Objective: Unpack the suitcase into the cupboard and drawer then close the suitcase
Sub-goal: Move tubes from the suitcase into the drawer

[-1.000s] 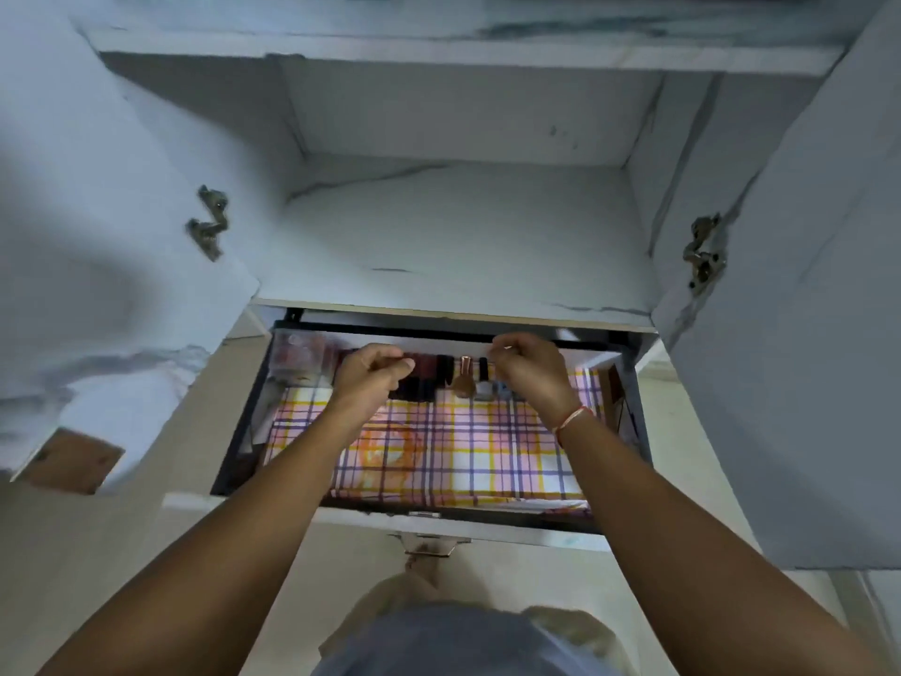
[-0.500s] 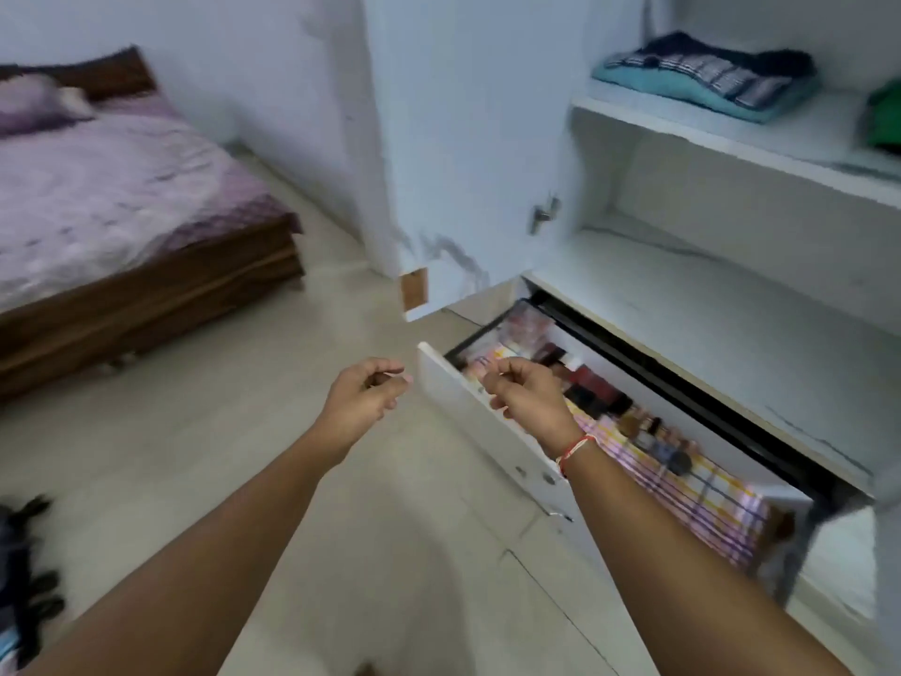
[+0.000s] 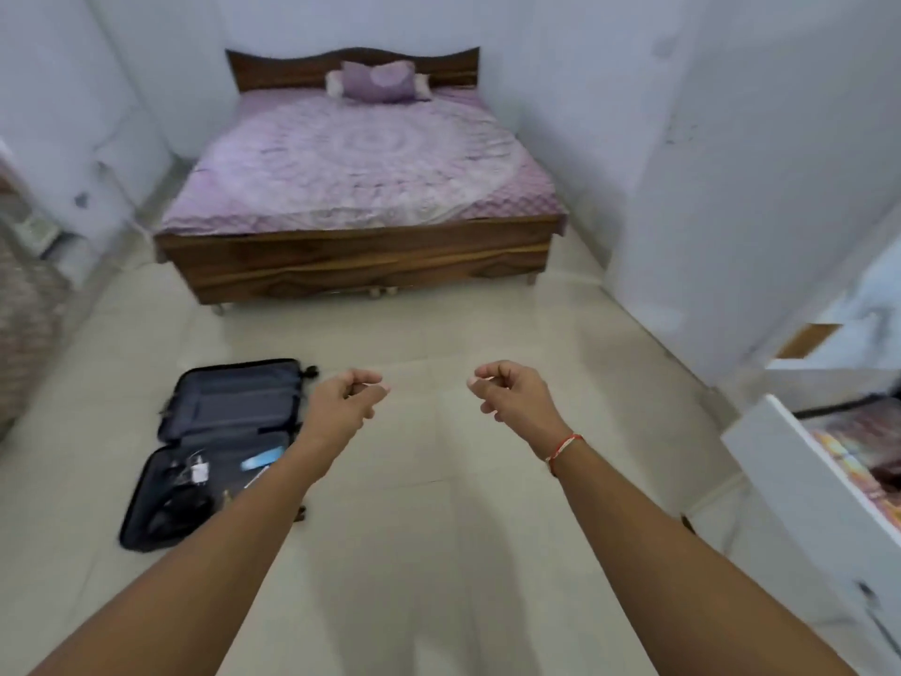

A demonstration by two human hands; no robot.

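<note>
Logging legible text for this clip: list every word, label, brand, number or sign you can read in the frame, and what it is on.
None can be read.
Open suitcase on the floor: the small items in its lower half show no readable print; too small and blurred.
Open drawer at right: its contents are blurred, no lettering legible.
Bed: patterned cover only, no text.

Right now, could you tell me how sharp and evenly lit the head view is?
Head view: soft, even light, no glare; the bed and suitcase read fairly clearly; the drawer at the right edge is smeared; wide-angle bending curves the walls.
</note>
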